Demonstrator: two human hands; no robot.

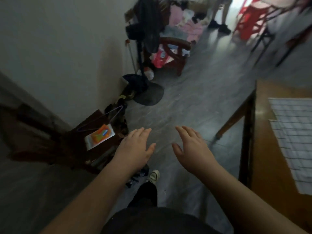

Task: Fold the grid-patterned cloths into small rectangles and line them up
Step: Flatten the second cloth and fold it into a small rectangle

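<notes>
Head view. The left hand (135, 147) and the right hand (190, 146) are extended forward, palms down, over the grey floor (194, 102). Neither hand touches or holds anything. Left hand: fingers straight and close together, thumb set apart. Right hand: fingers straight and slightly spread, thumb set apart. The two hands are near each other and do not touch.

The cloth (293, 141), white with a dark grid, lies flat on the wooden table (263, 149) at the right edge of the frame, well apart from both hands. The frame cuts off its right side. An edge crosses it near the top; whether this is one piece or two cannot be told.

A dark chair (70, 144) stands left of the left hand. An orange packet (99, 136) and a purple hanger (101, 120) rest on it. A fan (148, 93) stands on the floor beyond. A light shoe (153, 176) shows below the hands.
</notes>
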